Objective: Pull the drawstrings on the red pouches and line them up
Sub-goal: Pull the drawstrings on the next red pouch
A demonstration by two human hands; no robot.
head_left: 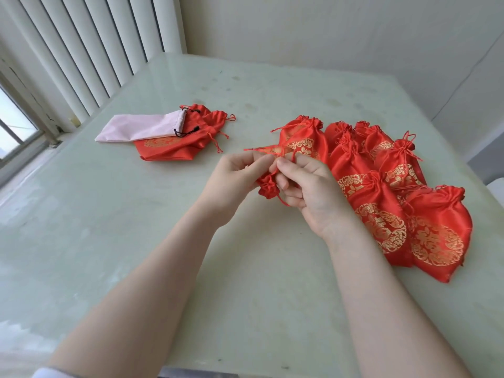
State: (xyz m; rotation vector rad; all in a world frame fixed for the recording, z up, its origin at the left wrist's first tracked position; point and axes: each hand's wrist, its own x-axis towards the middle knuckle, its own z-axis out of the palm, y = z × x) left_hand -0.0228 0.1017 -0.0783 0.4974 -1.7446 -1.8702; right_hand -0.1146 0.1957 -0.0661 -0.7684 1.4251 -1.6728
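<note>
Both hands (pixel 272 181) pinch thin cord on satin pouch (pixel 268 186).

Left hand (pixel 234 178) and right hand (pixel 308 186) meet, fingers curled in a pinching grip.

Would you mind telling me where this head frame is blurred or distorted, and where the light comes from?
Head view: motion blur smears the drawstring between the fingertips; wide-angle bending curves the blinds; soft daylight enters from the window and gives a pale sheen on the table.

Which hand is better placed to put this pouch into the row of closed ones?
Probably the right hand: it grips the pouch, and the row lies beside it on its side.
</note>
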